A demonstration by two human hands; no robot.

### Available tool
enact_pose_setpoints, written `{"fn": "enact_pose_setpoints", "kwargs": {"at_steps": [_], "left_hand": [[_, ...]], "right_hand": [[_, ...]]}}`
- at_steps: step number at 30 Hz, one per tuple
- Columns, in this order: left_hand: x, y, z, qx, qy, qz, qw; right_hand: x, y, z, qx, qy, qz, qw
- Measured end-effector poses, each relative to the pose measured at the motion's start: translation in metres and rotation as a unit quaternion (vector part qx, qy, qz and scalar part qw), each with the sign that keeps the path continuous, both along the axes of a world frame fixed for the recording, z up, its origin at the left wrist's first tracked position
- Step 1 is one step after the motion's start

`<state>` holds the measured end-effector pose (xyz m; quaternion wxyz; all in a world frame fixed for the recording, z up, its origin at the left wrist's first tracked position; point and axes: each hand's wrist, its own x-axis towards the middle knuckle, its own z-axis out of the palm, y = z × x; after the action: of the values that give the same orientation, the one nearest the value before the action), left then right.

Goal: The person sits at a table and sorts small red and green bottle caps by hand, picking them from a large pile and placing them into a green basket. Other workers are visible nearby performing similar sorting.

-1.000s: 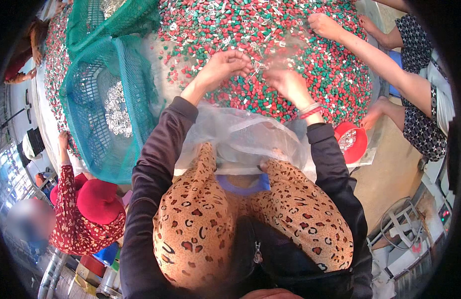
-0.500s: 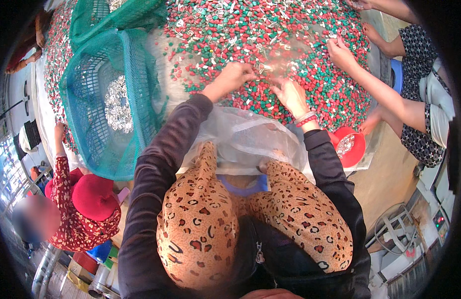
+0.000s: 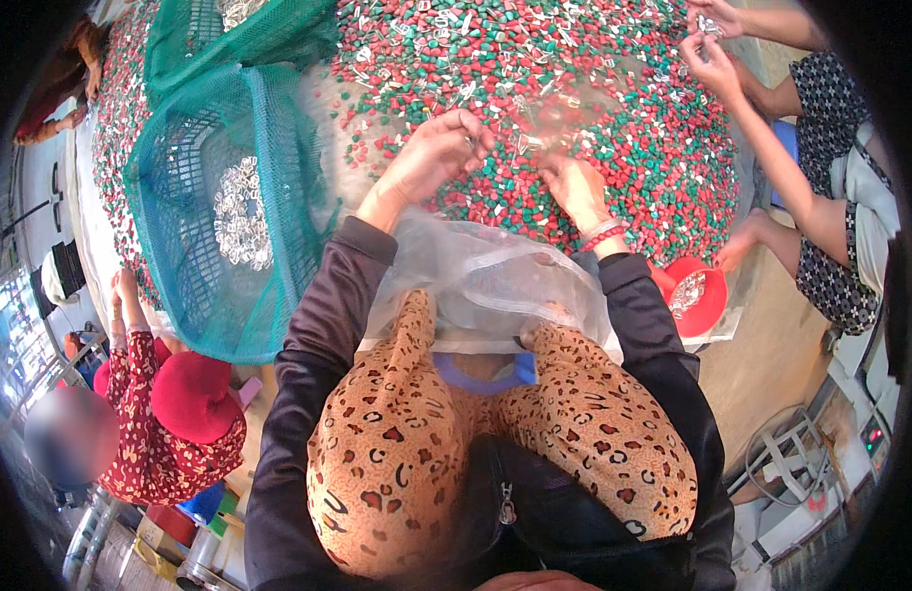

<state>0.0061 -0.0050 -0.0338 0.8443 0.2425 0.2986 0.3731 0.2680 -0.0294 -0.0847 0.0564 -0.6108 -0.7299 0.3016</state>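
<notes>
My left hand point(image 3: 431, 158) is lifted just above a spread of small red, green and white pieces point(image 3: 495, 202). Its fingers are curled together, with something small and pale at their tips that I cannot make out. To its right, my right hand point(image 3: 577, 192) reaches low over the same pieces, fingertips bent down and pressed together among them; what they grip, if anything, is hidden. Pale metal-looking clips point(image 3: 525, 144) lie scattered among the pieces beyond both hands. A beaded red bracelet point(image 3: 602, 236) circles my right wrist.
At left stands a blue plastic basket point(image 3: 195, 315) draped in green net, with pale clips point(image 3: 241, 212) inside. A red scoop point(image 3: 710, 313) holding similar clips sits by my right forearm. Clear plastic sheeting point(image 3: 486, 266) covers the near edge. Co-workers' hands point(image 3: 710, 64) work at right and left.
My left hand has drawn back to the left, its fingers curling in. My right hand has shifted slightly down. The co-worker's hand at right has moved away from the pile toward their other hand.
</notes>
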Motion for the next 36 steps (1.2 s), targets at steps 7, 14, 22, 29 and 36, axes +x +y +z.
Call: {"fn": "enact_pose_setpoints", "kwargs": {"at_steps": [7, 14, 22, 29, 36], "left_hand": [[0.014, -0.018, -0.017, -0.107, 0.117, -0.056, 0.986], [0.023, -0.024, -0.002, -0.173, 0.010, -0.026, 0.984], [-0.137, -0.043, 0.132, 0.188, 0.359, 0.397, 0.824], [-0.215, -0.098, 0.128, 0.155, 0.856, 0.286, 0.401], [-0.083, -0.059, 0.103, 0.255, 0.535, 0.225, 0.773]], "right_hand": [[-0.015, -0.001, 0.035, -0.221, 0.411, -0.243, 0.850], [-0.024, 0.021, 0.045, -0.105, 0.255, -0.109, 0.955], [-0.034, 0.051, 0.002, 0.043, -0.043, 0.125, 0.990], [-0.028, 0.035, 0.007, -0.035, 0.139, -0.082, 0.986], [-0.078, 0.033, 0.090, -0.118, 0.320, -0.010, 0.940]]}}
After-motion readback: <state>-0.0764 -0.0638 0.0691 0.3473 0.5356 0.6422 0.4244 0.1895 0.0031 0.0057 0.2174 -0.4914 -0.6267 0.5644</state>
